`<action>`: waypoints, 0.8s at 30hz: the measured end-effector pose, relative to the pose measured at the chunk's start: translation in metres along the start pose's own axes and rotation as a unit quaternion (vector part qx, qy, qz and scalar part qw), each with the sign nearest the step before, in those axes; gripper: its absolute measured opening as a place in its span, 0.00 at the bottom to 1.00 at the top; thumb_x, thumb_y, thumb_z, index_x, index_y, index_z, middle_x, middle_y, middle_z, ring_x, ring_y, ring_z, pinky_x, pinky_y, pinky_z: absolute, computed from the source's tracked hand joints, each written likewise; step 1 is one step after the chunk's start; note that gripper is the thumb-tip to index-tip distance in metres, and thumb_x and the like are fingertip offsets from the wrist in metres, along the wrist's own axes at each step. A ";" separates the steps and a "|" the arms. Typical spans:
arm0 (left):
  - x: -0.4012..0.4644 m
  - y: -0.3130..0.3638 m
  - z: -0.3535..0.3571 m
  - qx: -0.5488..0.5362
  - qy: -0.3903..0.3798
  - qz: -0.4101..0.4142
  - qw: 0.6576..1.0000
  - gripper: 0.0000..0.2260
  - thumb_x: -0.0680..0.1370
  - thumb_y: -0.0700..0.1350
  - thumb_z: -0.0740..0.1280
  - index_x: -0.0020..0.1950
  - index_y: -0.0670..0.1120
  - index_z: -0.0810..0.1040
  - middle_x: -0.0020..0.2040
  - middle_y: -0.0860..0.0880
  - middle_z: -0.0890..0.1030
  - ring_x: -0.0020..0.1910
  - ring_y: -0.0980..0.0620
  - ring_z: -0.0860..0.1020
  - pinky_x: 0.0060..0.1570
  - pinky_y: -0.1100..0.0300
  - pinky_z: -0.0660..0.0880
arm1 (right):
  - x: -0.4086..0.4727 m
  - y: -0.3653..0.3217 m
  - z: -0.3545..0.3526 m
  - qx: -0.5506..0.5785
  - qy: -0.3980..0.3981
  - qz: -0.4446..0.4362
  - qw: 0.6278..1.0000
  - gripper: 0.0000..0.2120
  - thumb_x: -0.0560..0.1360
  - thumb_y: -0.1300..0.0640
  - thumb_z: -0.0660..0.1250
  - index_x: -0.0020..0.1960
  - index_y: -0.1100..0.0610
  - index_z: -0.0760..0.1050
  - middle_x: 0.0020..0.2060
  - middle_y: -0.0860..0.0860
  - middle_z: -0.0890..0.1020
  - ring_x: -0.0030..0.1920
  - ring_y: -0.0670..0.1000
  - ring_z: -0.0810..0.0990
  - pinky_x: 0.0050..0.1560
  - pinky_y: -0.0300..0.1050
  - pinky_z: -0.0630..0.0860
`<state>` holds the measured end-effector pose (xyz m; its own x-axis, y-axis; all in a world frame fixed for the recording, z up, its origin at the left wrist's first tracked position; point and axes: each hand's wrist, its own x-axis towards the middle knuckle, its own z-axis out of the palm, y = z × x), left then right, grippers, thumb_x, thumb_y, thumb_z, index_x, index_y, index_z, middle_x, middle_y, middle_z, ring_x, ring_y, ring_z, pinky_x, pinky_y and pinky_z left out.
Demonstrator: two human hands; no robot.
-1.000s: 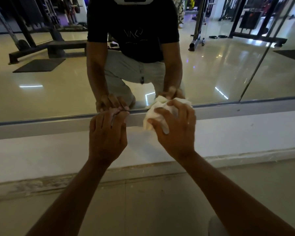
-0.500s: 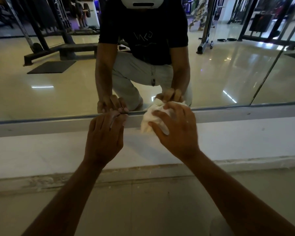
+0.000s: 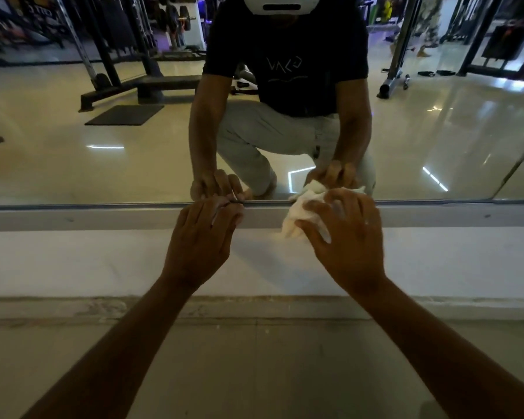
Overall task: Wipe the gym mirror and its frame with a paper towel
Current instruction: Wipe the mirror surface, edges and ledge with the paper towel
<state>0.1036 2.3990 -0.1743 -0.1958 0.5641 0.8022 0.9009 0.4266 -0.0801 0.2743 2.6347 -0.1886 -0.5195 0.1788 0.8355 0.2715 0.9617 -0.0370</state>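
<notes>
The gym mirror fills the upper half of the view, with its grey bottom frame running across the middle. My right hand grips a crumpled white paper towel and presses it against the frame at the mirror's lower edge. My left hand rests with straight fingers on the frame, fingertips touching the glass edge. Both hands show reflected in the mirror.
Below the frame runs a white wall strip, then a rough floor edge and pale tiles. A vertical mirror seam slants at the right. The glass reflects a crouching person, gym racks, a bench and a dark mat.
My right hand and the towel have slid slightly right along the frame. My left hand stays in the same spot on the frame. The camera has tilted a little.
</notes>
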 end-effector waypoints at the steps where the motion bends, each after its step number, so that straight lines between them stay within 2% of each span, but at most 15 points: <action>1: 0.001 -0.001 -0.002 -0.006 -0.009 0.002 1.000 0.08 0.85 0.42 0.72 0.64 0.43 0.84 0.62 0.42 0.82 0.59 0.42 0.78 0.57 0.47 0.75 | 0.004 -0.010 0.004 0.011 -0.009 -0.005 1.000 0.19 0.85 0.44 0.72 0.71 0.53 0.82 0.69 0.59 0.80 0.69 0.62 0.76 0.72 0.54 0.69; 4: 0.000 -0.009 -0.013 -0.009 -0.035 0.014 0.999 0.10 0.83 0.40 0.74 0.64 0.42 0.83 0.62 0.41 0.82 0.58 0.43 0.76 0.56 0.49 0.72 | 0.022 -0.051 0.018 0.057 -0.047 -0.039 0.996 0.18 0.85 0.45 0.72 0.70 0.53 0.81 0.69 0.59 0.78 0.69 0.61 0.75 0.68 0.58 0.75; 7: -0.011 -0.029 -0.029 -0.003 -0.038 -0.029 0.999 0.10 0.83 0.41 0.74 0.65 0.43 0.83 0.63 0.42 0.81 0.59 0.41 0.78 0.56 0.46 0.74 | 0.025 -0.056 0.013 0.073 -0.055 -0.059 0.994 0.17 0.85 0.46 0.72 0.70 0.53 0.80 0.68 0.59 0.79 0.68 0.60 0.75 0.66 0.58 0.76; 10: -0.017 -0.048 -0.038 -0.010 -0.042 -0.044 0.998 0.10 0.83 0.42 0.75 0.64 0.44 0.83 0.63 0.43 0.81 0.60 0.40 0.78 0.57 0.46 0.73 | 0.016 -0.046 0.000 0.035 -0.045 -0.027 0.998 0.17 0.85 0.47 0.73 0.71 0.53 0.78 0.68 0.59 0.79 0.67 0.62 0.76 0.66 0.59 0.77; 13: -0.015 -0.063 -0.038 -0.015 -0.044 -0.036 0.998 0.11 0.82 0.46 0.77 0.62 0.45 0.83 0.63 0.42 0.82 0.61 0.39 0.79 0.60 0.45 0.74 | 0.024 -0.069 0.011 0.050 -0.058 -0.014 0.997 0.18 0.84 0.47 0.74 0.71 0.52 0.78 0.69 0.58 0.77 0.69 0.61 0.75 0.68 0.59 0.76; 17: -0.023 -0.082 -0.035 -0.020 -0.033 -0.015 0.999 0.11 0.82 0.47 0.78 0.61 0.44 0.84 0.61 0.42 0.83 0.57 0.40 0.82 0.56 0.46 0.76 | 0.038 -0.102 0.024 0.071 -0.081 -0.049 0.993 0.18 0.84 0.47 0.74 0.70 0.53 0.80 0.68 0.57 0.78 0.67 0.59 0.76 0.67 0.59 0.78; 22: -0.028 -0.086 -0.040 -0.045 -0.023 -0.034 0.998 0.09 0.83 0.44 0.76 0.60 0.42 0.84 0.57 0.41 0.83 0.53 0.39 0.79 0.53 0.46 0.74 | 0.033 -0.089 0.005 0.030 -0.100 -0.009 0.995 0.18 0.84 0.47 0.74 0.70 0.55 0.81 0.67 0.59 0.79 0.67 0.61 0.77 0.68 0.58 0.76; 24: -0.025 -0.080 -0.040 -0.048 -0.046 -0.048 0.997 0.10 0.82 0.43 0.76 0.61 0.41 0.82 0.58 0.39 0.82 0.53 0.38 0.80 0.52 0.45 0.76 | 0.045 -0.103 0.005 0.026 -0.119 -0.009 0.993 0.17 0.83 0.48 0.75 0.68 0.55 0.81 0.66 0.58 0.79 0.66 0.60 0.77 0.66 0.57 0.76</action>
<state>0.0516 2.3226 -0.1641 -0.3145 0.5882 0.7451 0.9080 0.4152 0.0554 0.2189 2.5443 -0.1504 -0.7019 0.1994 0.6838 0.2214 0.9735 -0.0566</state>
